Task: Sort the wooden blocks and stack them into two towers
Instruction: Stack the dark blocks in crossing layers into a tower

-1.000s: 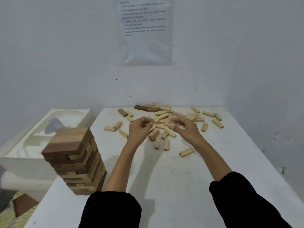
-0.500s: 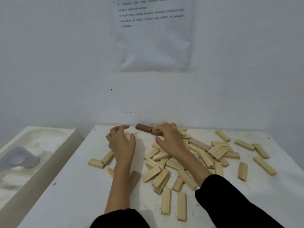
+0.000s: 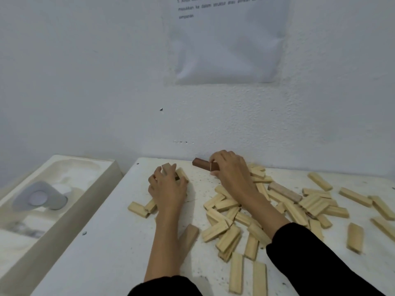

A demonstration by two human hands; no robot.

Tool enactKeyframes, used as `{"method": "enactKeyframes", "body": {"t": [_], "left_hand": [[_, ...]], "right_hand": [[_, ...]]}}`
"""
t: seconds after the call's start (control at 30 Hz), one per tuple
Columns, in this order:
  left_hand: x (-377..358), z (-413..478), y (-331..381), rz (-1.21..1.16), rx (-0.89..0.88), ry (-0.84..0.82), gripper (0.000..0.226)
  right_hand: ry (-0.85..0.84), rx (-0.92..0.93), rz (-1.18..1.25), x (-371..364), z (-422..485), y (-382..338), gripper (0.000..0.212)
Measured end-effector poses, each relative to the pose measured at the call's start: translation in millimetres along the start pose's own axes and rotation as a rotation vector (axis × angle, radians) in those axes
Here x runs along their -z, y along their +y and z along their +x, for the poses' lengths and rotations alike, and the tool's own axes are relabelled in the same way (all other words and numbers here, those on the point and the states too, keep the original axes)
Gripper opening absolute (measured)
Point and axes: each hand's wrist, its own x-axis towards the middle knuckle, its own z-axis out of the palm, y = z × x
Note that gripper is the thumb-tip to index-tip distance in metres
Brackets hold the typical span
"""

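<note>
Several pale wooden blocks point(image 3: 230, 236) lie scattered across the white table point(image 3: 111, 242), mostly at the middle and right. At the table's far edge my right hand point(image 3: 229, 169) grips the near end of a dark brown block point(image 3: 201, 163). My left hand point(image 3: 168, 185) curls over a brown block point(image 3: 167, 168) and a pale one beside it, near the far left corner. One brownish block point(image 3: 284, 191) lies among the pale ones on the right. The tower is out of view.
A white foam tray point(image 3: 64, 174) with a grey round piece point(image 3: 39, 197) sits left of the table. The wall runs right behind the table's far edge, with a printed sheet point(image 3: 228, 39) taped on it.
The view has swung forward and up, so the tower at the left has left the frame. Both hands reached to the far edge; the right took hold of the dark block, the left closed over blocks.
</note>
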Motion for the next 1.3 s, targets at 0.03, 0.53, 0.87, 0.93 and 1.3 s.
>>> {"method": "enactKeyframes", "body": {"t": [0.03, 0.53, 0.87, 0.93, 1.3], "left_hand": [[0, -1, 0, 0.027, 0.0, -0.013, 0.047], [4, 0, -4, 0.063, 0.076, 0.14, 0.037], [17, -7, 1, -0.302, -0.043, 0.284, 0.017], [25, -16, 11, -0.384, -0.07, 0.285, 0.018], [62, -115, 21, -0.467, -0.422, 0.05, 0.01]], "right_hand": [[0.013, 0.032, 0.003, -2, 4, -3, 0.038], [-0.26, -0.053, -0.087, -23, 30, -20, 0.051], [0.039, 0.066, 0.19, 16, -5, -24, 0.039], [0.048, 0.056, 0.234, 26, -17, -26, 0.038], [-0.02, -0.005, 0.21, 104, -104, -46, 0.034]]}}
